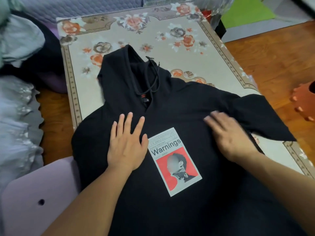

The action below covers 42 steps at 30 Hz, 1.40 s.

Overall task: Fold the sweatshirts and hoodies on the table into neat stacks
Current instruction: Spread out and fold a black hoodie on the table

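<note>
Off the left edge of the bench, a heap of pale and dark garments (20, 48) can be seen, soft and rumpled, presumably waiting to be folded. On the bench (119, 31) itself, covered by a smooth floral cloth with orange roses and a patterned border, a black hoodie (196, 106) is laid face up, its hood toward the far edge and its body running down to the near edge. The fabric is judged to be thick, matte fleece, limp and easily creased. The left hand (127, 145) is pressed flat on the chest, fingers straight and spread, nothing grasped. Just right of it the printed patch (173, 160) is shown: a grey rectangle with a red panel and the word "Warnings". A thin black drawstring (151, 77) is looped across the neck opening. The right hand (230, 138) is blurred but is seen flat on the cloth, fingers extended, gripping nothing. Smoothing is taken to be the step in hand; no fold has yet been made. Next, the right sleeve (262, 116), spilling past the right edge, would need to be brought across the chest, with the body held still. An orange ridged object (305, 103) is glimpsed on the wooden floor.
</note>
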### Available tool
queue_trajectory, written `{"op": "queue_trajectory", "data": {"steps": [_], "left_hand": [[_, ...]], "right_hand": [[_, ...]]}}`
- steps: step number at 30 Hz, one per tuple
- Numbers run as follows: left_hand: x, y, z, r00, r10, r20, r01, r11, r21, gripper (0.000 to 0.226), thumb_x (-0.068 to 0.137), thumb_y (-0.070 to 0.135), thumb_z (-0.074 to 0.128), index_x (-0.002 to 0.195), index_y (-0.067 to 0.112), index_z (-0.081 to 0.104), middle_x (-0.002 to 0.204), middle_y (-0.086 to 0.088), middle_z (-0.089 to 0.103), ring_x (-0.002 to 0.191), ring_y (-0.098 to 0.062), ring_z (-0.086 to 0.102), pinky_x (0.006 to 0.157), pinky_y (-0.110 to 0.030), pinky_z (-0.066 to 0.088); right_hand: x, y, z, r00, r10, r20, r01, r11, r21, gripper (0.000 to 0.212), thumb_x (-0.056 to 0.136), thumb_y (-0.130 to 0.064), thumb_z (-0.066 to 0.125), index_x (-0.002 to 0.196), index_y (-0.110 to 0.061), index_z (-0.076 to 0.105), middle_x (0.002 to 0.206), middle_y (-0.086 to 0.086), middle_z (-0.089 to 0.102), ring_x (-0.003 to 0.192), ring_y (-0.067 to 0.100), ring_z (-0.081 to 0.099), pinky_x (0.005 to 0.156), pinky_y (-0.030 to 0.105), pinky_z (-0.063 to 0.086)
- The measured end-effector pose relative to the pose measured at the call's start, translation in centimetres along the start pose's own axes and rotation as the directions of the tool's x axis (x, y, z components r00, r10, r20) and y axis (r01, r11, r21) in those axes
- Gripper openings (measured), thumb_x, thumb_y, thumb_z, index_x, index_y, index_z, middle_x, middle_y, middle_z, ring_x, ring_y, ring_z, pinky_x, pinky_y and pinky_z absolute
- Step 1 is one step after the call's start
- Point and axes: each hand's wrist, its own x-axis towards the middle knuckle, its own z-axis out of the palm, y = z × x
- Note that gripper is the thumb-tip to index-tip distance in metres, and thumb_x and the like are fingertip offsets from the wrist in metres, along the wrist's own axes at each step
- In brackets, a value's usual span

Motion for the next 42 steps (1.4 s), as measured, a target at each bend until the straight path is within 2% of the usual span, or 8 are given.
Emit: {"op": "queue_trajectory", "data": {"steps": [4,8,12,20,24,34,38,42], "left_hand": [[-0.2,-0.2,0.3,1.000,0.010,0.003,-0.010,1.000,0.011,0.064,0.103,0.052,0.021,0.163,0.033,0.007,0.171,-0.009,0.008,0.158,-0.030,0.003,0.127,-0.050,0.009],[0.4,-0.3,-0.6,0.992,0.029,0.121,-0.030,1.000,0.004,0.066,0.103,0.052,0.014,0.162,0.033,-0.006,0.171,-0.009,-0.007,0.158,-0.032,-0.008,0.127,-0.051,0.003],[-1.6,-1.2,-2.5,0.957,0.009,0.290,0.028,0.992,-0.123,0.065,0.105,0.054,0.023,0.162,0.039,-0.003,0.169,-0.006,-0.020,0.156,-0.030,-0.016,0.128,-0.047,-0.002],[-6.0,-3.1,-2.6,0.952,-0.043,0.304,0.063,0.996,-0.056,0.062,0.106,0.053,0.022,0.161,0.043,-0.005,0.171,-0.006,-0.012,0.157,-0.033,-0.011,0.127,-0.050,0.002],[-5.5,-2.2,-1.9,0.962,-0.071,0.264,0.085,0.995,-0.043,0.061,0.105,0.053,0.019,0.160,0.044,-0.007,0.171,-0.005,-0.010,0.157,-0.033,-0.011,0.127,-0.050,0.002],[0.2,1.6,-1.8,0.958,0.029,0.285,0.005,0.993,-0.117,0.059,0.106,0.055,0.015,0.159,0.048,-0.010,0.169,0.004,-0.021,0.154,-0.030,-0.023,0.124,-0.058,-0.009],[2.3,2.2,-1.5,0.942,0.000,0.336,0.045,0.991,-0.127,0.061,0.103,0.063,0.016,0.156,0.054,-0.012,0.167,0.007,-0.027,0.152,-0.030,-0.029,0.119,-0.061,-0.015],[4.2,2.1,-3.5,0.981,-0.076,0.176,0.113,0.972,-0.207,0.049,0.098,0.054,0.043,0.145,0.040,0.037,0.157,-0.009,0.025,0.146,-0.035,0.020,0.119,-0.054,0.015]], "right_hand": [[-1.3,3.1,-2.5,0.588,0.767,0.257,-0.780,0.622,-0.067,0.052,0.104,-0.030,0.029,0.154,-0.015,0.031,0.164,0.020,0.017,0.150,0.044,0.013,0.120,0.058,0.014],[-5.2,0.6,-3.5,0.730,0.683,0.043,-0.682,0.721,0.120,0.056,0.098,-0.025,0.041,0.141,0.011,0.041,0.138,0.040,0.043,0.127,0.058,0.041,0.101,0.066,0.036],[-8.7,-1.9,-2.9,0.469,0.797,0.380,-0.881,0.449,0.146,0.065,0.100,-0.035,0.054,0.145,0.006,0.033,0.140,0.032,0.043,0.128,0.049,0.040,0.106,0.050,0.031],[-4.9,0.7,-3.3,0.415,0.825,0.385,-0.873,0.242,0.423,0.060,0.095,-0.048,0.059,0.137,-0.006,0.048,0.136,0.018,0.057,0.128,0.043,0.049,0.105,0.048,0.040],[-2.6,1.9,-1.8,0.241,0.871,0.428,-0.849,-0.024,0.528,0.057,0.094,-0.045,0.062,0.125,0.003,0.055,0.123,0.020,0.064,0.117,0.040,0.059,0.090,0.038,0.043],[-4.0,9.0,-3.5,0.146,0.923,0.355,-0.907,-0.019,0.421,0.048,0.097,-0.029,0.065,0.137,-0.003,0.056,0.137,0.024,0.057,0.127,0.044,0.052,0.109,0.048,0.042],[-5.9,8.9,-3.3,0.370,0.827,0.423,-0.904,0.216,0.370,0.055,0.090,-0.056,0.059,0.125,-0.014,0.060,0.126,0.013,0.065,0.118,0.040,0.059,0.101,0.051,0.048],[-9.6,7.1,-4.0,0.411,0.833,0.371,-0.912,0.369,0.181,0.040,0.094,-0.035,0.059,0.122,-0.006,0.056,0.124,0.023,0.057,0.118,0.046,0.052,0.096,0.052,0.045]]}}
